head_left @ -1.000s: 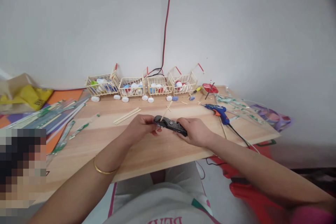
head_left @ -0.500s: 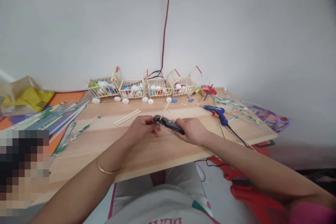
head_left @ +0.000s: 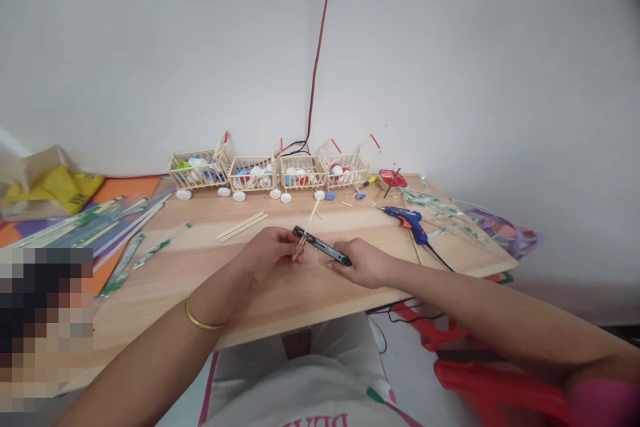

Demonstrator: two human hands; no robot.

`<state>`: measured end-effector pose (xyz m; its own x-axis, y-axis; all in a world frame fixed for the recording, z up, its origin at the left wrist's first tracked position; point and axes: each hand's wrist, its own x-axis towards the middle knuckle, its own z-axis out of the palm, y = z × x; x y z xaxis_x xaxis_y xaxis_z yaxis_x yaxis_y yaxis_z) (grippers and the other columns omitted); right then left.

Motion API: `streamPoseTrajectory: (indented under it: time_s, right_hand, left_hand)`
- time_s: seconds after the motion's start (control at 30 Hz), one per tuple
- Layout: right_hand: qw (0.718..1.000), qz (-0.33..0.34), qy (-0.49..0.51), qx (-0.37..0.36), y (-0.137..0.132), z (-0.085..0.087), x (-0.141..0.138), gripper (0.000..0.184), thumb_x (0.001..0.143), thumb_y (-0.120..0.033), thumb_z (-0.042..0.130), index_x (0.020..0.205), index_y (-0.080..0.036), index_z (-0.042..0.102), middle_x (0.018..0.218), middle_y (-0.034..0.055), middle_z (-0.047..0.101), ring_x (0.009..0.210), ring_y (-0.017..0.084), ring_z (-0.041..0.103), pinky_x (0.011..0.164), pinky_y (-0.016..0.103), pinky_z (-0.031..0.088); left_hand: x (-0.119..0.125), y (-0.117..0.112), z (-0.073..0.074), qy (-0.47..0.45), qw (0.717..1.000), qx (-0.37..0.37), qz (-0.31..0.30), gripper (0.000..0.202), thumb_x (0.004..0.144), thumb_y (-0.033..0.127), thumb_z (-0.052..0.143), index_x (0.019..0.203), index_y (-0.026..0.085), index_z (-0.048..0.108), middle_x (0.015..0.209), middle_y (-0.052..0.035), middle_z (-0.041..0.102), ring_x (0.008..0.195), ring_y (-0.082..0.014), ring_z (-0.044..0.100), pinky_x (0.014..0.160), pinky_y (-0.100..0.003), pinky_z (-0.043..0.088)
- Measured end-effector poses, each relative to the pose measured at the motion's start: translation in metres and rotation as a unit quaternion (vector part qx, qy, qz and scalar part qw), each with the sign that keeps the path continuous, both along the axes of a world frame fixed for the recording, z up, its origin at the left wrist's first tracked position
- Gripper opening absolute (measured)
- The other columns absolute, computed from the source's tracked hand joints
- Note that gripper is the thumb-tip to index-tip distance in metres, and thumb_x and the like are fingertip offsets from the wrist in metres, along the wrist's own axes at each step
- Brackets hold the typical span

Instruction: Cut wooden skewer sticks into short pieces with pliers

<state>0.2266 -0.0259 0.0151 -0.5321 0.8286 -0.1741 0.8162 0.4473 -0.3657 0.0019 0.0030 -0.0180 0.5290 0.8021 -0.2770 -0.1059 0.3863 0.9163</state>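
Between the fingers of my left hand [head_left: 275, 248] is a thin wooden stick [head_left: 313, 215], slanting up and away. My right hand [head_left: 365, 263] is closed around one end of a black and grey hand tool [head_left: 324, 248], whose exact kind I cannot make out. The tool's far end meets the stick just beside my left fingertips. A small bundle of similar sticks [head_left: 243, 226] lies on the wooden table [head_left: 210, 300], beyond my left hand. Short stick pieces lie past the tool.
Several small stick-built carts [head_left: 200, 170] with bottle-cap wheels line the wall. At right are a blue glue gun [head_left: 407, 220], a red dish [head_left: 393, 179] and plastic wrappers [head_left: 435, 203]. Wrapped sticks [head_left: 100, 220] and a yellow bag [head_left: 65, 188] occupy the left. A blurred patch covers the lower left.
The tool has turned from its broad face to a narrower, edge-on view. My right hand has shifted slightly down, and more of the stick shows below the tool at my left fingers.
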Motion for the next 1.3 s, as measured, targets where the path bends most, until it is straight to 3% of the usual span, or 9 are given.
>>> streamPoseTrajectory:
  time_s: [0.37,0.53,0.7,0.83,0.93,1.03,1.1,1.2,1.3]
  right_hand:
    - [0.995,0.001,0.064,-0.077,-0.005,-0.004,0.004,0.029,0.084,-0.041,0.046,0.076,-0.015,0.057,0.069,0.0021,0.06,0.058,0.012,0.049,0.055,0.021,0.035]
    - [0.997,-0.018,0.065,-0.042,-0.007,-0.008,0.004,0.032,0.085,-0.043,0.045,0.079,-0.015,0.058,0.073,0.0038,0.062,0.061,0.013,0.051,0.058,0.022,0.035]
    - [0.996,-0.032,0.057,-0.057,-0.003,-0.015,0.005,0.036,0.083,-0.048,0.046,0.074,-0.015,0.058,0.065,0.0019,0.058,0.056,0.012,0.049,0.053,0.022,0.034]
    - [0.995,-0.051,0.03,-0.083,0.011,-0.007,0.013,0.043,0.079,-0.057,0.048,0.076,-0.016,0.059,0.064,0.0017,0.058,0.057,0.013,0.051,0.052,0.022,0.033]
    - [0.994,-0.106,-0.033,-0.018,0.02,0.001,0.027,0.054,0.073,-0.068,0.049,0.085,-0.017,0.061,0.069,0.0043,0.062,0.061,0.017,0.055,0.053,0.023,0.032]
    - [0.974,-0.185,-0.116,0.057,0.024,0.002,0.041,0.063,0.07,-0.076,0.043,0.09,-0.018,0.061,0.073,0.0073,0.064,0.067,0.022,0.058,0.053,0.025,0.031]
    - [0.96,-0.219,-0.151,0.092,0.023,-0.003,0.048,0.064,0.072,-0.075,0.04,0.093,-0.018,0.061,0.081,0.0094,0.065,0.073,0.024,0.06,0.055,0.026,0.032]
    - [0.945,-0.236,-0.169,0.15,0.019,-0.016,0.051,0.066,0.073,-0.073,0.041,0.104,-0.018,0.058,0.097,0.0116,0.062,0.082,0.025,0.059,0.063,0.029,0.035]
    - [0.936,-0.242,-0.175,0.189,0.017,-0.028,0.049,0.071,0.07,-0.076,0.042,0.112,-0.019,0.054,0.101,0.0127,0.059,0.092,0.028,0.055,0.074,0.034,0.035]
  left_hand:
    - [-0.002,-0.004,0.011,-0.008,0.999,-0.038,-0.026,0.022,0.058,0.023,0.077,0.067,0.01,0.062,0.061,-0.0019,0.059,0.055,-0.0082,0.053,0.048,-0.018,0.043]
    - [-0.002,-0.004,0.01,-0.04,0.997,-0.054,-0.039,0.02,0.059,0.021,0.077,0.067,0.01,0.063,0.061,-0.0016,0.058,0.054,-0.007,0.052,0.048,-0.016,0.044]
    - [0.0,-0.005,0.008,-0.038,0.997,-0.06,-0.015,0.021,0.059,0.021,0.077,0.068,0.01,0.062,0.061,-0.0018,0.058,0.054,-0.0072,0.053,0.047,-0.016,0.044]
    - [-0.003,-0.002,0.011,-0.015,0.998,-0.049,0.021,0.022,0.059,0.02,0.076,0.069,0.011,0.06,0.06,-0.0011,0.058,0.054,-0.0076,0.055,0.048,-0.017,0.045]
    - [-0.01,0.005,0.017,-0.03,0.994,-0.008,0.108,0.021,0.06,0.021,0.075,0.07,0.011,0.059,0.061,-0.0003,0.058,0.054,-0.0073,0.055,0.05,-0.017,0.048]
    - [-0.017,0.012,0.023,-0.072,0.963,0.037,0.259,0.021,0.06,0.021,0.073,0.072,0.013,0.057,0.064,0.0011,0.059,0.057,-0.0071,0.056,0.054,-0.018,0.05]
    - [-0.018,0.015,0.025,-0.092,0.942,0.048,0.318,0.022,0.058,0.02,0.073,0.072,0.013,0.056,0.067,0.0014,0.059,0.059,-0.0075,0.057,0.055,-0.019,0.051]
    - [-0.015,0.014,0.024,-0.084,0.944,0.044,0.316,0.024,0.058,0.022,0.073,0.074,0.014,0.056,0.071,0.0002,0.062,0.06,-0.0088,0.059,0.056,-0.021,0.052]
    - [-0.008,0.009,0.019,-0.045,0.964,0.059,0.256,0.025,0.062,0.027,0.072,0.077,0.014,0.057,0.074,-0.001,0.062,0.061,-0.0101,0.059,0.057,-0.023,0.053]
